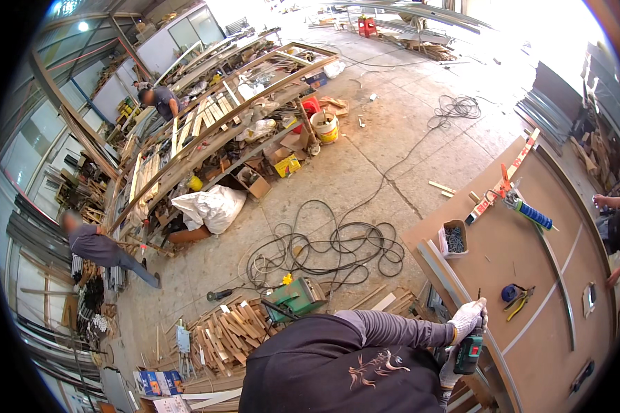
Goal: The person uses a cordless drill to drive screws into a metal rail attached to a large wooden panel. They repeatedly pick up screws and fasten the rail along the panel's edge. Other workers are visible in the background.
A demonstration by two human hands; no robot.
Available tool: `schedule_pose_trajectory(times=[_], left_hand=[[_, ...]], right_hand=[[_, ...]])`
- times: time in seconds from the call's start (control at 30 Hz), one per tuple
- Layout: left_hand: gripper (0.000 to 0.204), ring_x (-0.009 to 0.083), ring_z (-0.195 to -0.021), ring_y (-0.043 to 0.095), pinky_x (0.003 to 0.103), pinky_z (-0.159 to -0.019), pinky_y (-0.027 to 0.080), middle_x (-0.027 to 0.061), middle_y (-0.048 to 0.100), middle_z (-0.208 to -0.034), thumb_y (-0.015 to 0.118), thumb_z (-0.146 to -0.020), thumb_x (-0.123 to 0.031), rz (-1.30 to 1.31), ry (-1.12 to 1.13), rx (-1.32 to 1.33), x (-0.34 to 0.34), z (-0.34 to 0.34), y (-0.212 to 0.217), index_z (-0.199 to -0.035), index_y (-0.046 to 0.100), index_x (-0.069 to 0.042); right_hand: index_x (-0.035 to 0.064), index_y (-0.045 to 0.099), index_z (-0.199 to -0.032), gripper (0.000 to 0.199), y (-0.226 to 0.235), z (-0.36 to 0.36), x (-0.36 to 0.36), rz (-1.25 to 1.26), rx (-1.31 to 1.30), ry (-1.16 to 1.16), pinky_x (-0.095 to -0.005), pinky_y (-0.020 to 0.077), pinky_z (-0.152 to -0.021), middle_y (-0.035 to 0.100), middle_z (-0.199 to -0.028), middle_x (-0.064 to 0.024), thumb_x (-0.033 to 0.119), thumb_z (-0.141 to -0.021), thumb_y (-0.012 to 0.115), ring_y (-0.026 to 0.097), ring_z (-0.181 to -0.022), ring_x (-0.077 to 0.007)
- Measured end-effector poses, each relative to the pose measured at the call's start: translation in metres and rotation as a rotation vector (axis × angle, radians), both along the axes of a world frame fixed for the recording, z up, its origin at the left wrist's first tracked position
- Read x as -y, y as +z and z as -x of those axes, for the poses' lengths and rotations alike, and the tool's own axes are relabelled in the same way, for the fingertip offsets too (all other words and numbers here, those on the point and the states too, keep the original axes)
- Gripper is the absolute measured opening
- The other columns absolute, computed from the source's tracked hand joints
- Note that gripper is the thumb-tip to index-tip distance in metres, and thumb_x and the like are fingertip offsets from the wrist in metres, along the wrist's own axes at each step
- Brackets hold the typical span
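Observation:
My left hand (468, 318), in a white glove at the end of a grey sleeve, presses on the top rear of a green and black cordless drill (470, 352). My right hand (450, 375), also gloved, grips the drill's handle from below. The drill points down at a curved grey metal strip (442, 270) along the near edge of a brown board workbench (523, 258). My dark-shirted torso fills the lower middle of the view.
On the board lie a small box of screws (453, 237), a caulking gun with a blue tube (530, 213), pliers beside a blue roll (517, 294) and a red-and-white straightedge (503, 180). Another person's hands (607, 203) rest at the right edge. Tangled cables (327, 248), a green machine (296, 297) and wood offcuts (227, 332) cover the floor.

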State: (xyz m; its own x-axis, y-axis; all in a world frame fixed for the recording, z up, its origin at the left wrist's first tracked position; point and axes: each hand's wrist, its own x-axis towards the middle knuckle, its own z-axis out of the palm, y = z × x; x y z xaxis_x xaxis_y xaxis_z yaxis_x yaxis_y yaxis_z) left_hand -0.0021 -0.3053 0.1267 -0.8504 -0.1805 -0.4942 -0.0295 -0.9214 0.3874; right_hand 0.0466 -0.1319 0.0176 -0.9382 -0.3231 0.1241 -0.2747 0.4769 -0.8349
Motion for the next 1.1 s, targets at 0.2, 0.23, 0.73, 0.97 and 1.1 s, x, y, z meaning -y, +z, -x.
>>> schedule_pose_trajectory(times=[0.2,0.23,0.73,0.97,1.1], left_hand=[[0.049,0.021,-0.057,0.058,0.034,-0.059,0.049,0.0086,0.062,-0.062,0.038,-0.109,-0.038,0.115,-0.091,0.146,0.016,-0.002,0.04,-0.076,0.059,-0.01],[0.048,0.0221,-0.059,0.059,0.036,-0.061,0.051,0.0089,0.062,-0.063,0.035,-0.109,-0.036,0.127,-0.138,0.072,0.023,-0.008,0.032,-0.078,0.059,-0.009],[0.061,0.0221,-0.055,0.043,0.04,-0.063,0.045,0.0013,0.04,-0.057,0.051,-0.103,-0.059,-0.319,-0.154,-0.099,0.059,-0.035,0.035,-0.06,0.037,-0.018],[0.064,0.0238,-0.055,0.042,0.04,-0.065,0.044,0.003,0.037,-0.056,0.045,-0.104,-0.061,-0.328,-0.325,-0.244,0.06,-0.029,0.031,-0.059,0.033,-0.018],[0.061,0.0221,-0.058,0.05,0.04,-0.069,0.049,0.0045,0.046,-0.061,0.038,-0.105,-0.063,-0.336,-0.484,-0.267,0.044,0.0,0.027,-0.07,0.047,-0.015]], right_hand=[[0.0107,0.065,-0.132,0.044,-0.064,0.001,-0.031,-0.383,-0.328,0.151,-0.0442,0.0427,-0.109,0.063,-0.136,-0.0123,0.032,-0.094,0.07,0.055,-0.13,-0.0317],[0.013,0.067,-0.127,0.04,-0.042,-0.001,-0.019,-0.509,-0.464,0.236,-0.0433,0.0446,-0.106,0.064,-0.134,-0.0117,0.031,-0.092,0.071,0.057,-0.127,-0.0324],[0.0038,0.068,-0.109,0.031,0.119,-0.008,0.061,0.065,-0.053,0.234,-0.0373,0.0569,-0.078,0.071,-0.096,-0.0139,0.01,-0.08,0.077,0.072,-0.091,-0.0306],[0.0027,0.067,-0.109,0.031,0.101,-0.012,0.051,0.09,-0.2,0.118,-0.0396,0.0557,-0.079,0.07,-0.094,-0.0141,0.01,-0.08,0.076,0.07,-0.088,-0.0341],[0.0037,0.069,-0.102,0.017,0.106,-0.024,0.051,0.086,-0.098,0.052,-0.0359,0.0559,-0.071,0.072,-0.09,-0.0099,0.011,-0.088,0.075,0.071,-0.08,-0.0248]])
